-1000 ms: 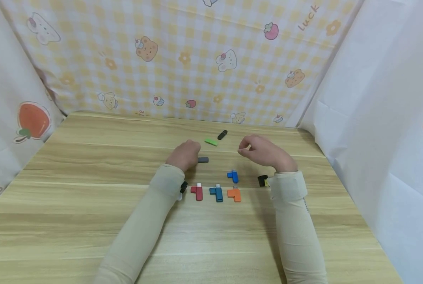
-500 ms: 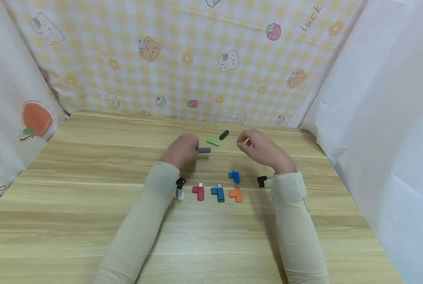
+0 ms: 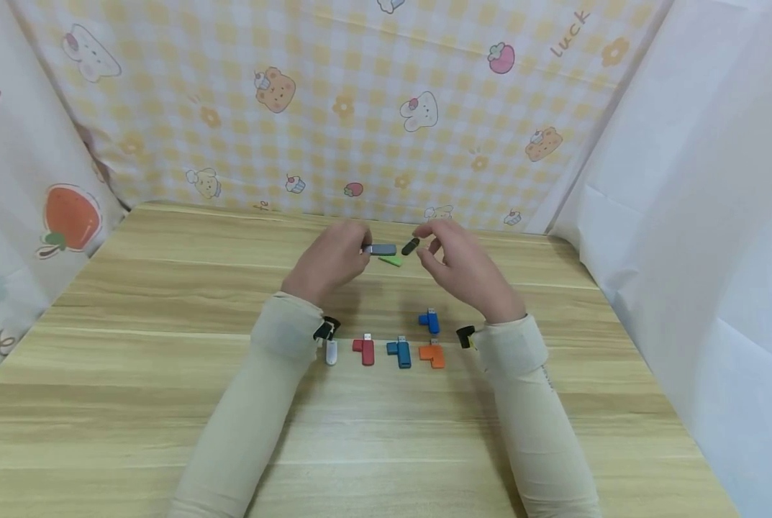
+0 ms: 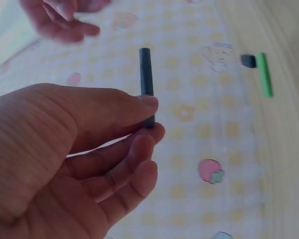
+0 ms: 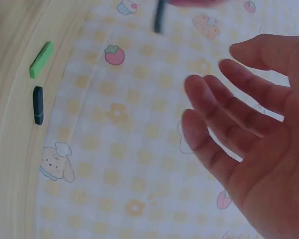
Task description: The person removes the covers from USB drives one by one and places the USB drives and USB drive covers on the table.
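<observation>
My left hand [image 3: 331, 260] pinches a dark grey USB stick [image 3: 383, 250] between thumb and index finger, raised off the table. In the left wrist view the stick [image 4: 146, 72] points away from the fingertips, with the other fingers loosely bent. My right hand [image 3: 466, 270] hovers to the right of it, holding nothing; in the right wrist view its fingers [image 5: 195, 88] are spread and slightly bent. A green stick [image 3: 391, 261] and a black stick [image 3: 411, 246] lie on the table behind and between the hands.
Nearer on the wooden table [image 3: 360, 446] lie a white stick [image 3: 331, 353], a red one [image 3: 368, 351], a teal one [image 3: 403, 353], an orange one [image 3: 434, 355] and a blue one [image 3: 432, 321]. A patterned curtain [image 3: 334, 144] stands behind the table.
My left hand has lifted the grey stick off the table and carried it away from me, toward the green stick. My right hand has moved left and slightly farther away, its fingers parting.
</observation>
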Demonstrator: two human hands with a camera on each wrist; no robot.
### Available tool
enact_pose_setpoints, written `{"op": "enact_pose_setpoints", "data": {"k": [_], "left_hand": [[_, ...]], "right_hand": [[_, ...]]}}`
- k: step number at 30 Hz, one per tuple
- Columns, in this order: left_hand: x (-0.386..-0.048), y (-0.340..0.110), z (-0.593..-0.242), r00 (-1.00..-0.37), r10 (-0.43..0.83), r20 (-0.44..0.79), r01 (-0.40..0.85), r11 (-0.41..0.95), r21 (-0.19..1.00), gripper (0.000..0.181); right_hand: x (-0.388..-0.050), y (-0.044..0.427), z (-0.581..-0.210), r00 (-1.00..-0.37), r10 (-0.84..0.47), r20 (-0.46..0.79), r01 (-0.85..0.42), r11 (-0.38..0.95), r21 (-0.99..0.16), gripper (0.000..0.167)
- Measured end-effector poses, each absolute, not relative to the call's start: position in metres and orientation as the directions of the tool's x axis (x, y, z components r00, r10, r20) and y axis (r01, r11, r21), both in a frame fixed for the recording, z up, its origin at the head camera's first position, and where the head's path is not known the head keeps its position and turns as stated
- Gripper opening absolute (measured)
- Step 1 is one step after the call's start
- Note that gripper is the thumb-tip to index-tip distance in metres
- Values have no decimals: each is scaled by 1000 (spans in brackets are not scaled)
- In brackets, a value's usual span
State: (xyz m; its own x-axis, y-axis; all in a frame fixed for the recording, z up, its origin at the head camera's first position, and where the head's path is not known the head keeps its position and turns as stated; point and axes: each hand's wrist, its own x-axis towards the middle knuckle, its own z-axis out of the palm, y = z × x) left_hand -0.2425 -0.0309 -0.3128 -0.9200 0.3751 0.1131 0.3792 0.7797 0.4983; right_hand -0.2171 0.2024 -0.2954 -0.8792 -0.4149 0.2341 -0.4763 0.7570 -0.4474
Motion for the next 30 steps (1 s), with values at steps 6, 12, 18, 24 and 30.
{"op": "enact_pose_setpoints", "data": {"k": [6,12,18,24,30], "left_hand": [[-230,-24,-299,-881,410,236,473,753,457,14],[-214,-24,-293,-812,455,367,576,727,374,17],[-207,-26,-290,-765,465,446,620,718,316,19],[-204,-29,-288,-712,477,515,664,696,273,23],[-203,-32,-291,-667,486,564,694,680,236,24]], "right_hand": [[-215,193,-299,-836,-442,326,-543,755,-368,47],[-213,188,-301,-780,-469,415,-607,728,-318,43],[-212,185,-302,-719,-489,494,-661,700,-270,31],[-211,184,-301,-676,-489,551,-690,682,-242,26],[-210,184,-300,-646,-490,586,-712,663,-230,27]]}}
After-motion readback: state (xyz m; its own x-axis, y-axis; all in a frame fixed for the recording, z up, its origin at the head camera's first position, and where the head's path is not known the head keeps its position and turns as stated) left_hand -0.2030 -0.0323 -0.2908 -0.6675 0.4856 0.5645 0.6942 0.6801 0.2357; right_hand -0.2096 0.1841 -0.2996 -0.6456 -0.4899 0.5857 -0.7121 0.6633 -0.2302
